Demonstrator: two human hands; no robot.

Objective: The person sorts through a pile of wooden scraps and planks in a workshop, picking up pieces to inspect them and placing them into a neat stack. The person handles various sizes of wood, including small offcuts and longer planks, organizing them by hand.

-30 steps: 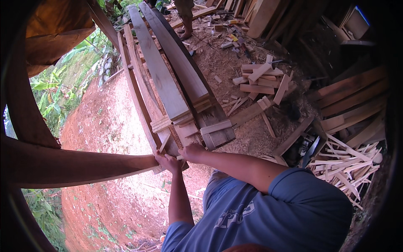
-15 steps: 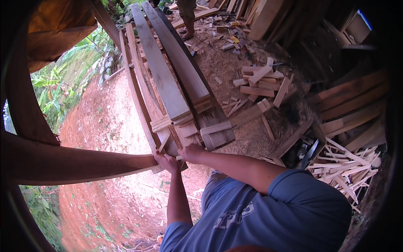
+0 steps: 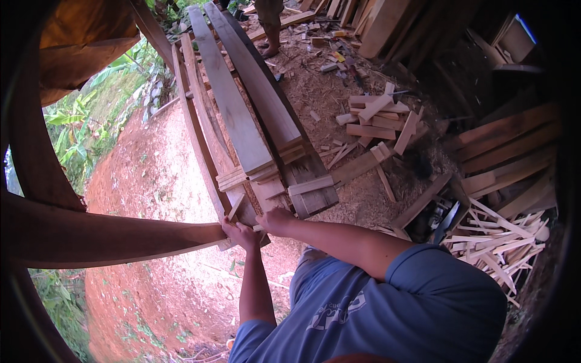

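Observation:
My left hand (image 3: 242,234) is closed on a small wooden stick (image 3: 236,207), whose pale end points up past the fingers. Just right of it, my right hand (image 3: 276,222) is closed low over the near end of a plank (image 3: 247,212); what its fingers hold, if anything, is hidden. A short pale edge (image 3: 259,228) shows between the two hands, its kind too small to tell. Beyond the hands, long planed boards (image 3: 236,121) lie lengthwise, with a short wood block (image 3: 311,184) across the right one's near end.
A thick wooden beam (image 3: 121,239) runs in from the left to beside my left hand. Cut blocks (image 3: 378,118) are heaped on the shavings-covered ground at right, with thin offcuts (image 3: 499,242) farther right. Another person's leg (image 3: 270,30) stands at the far end.

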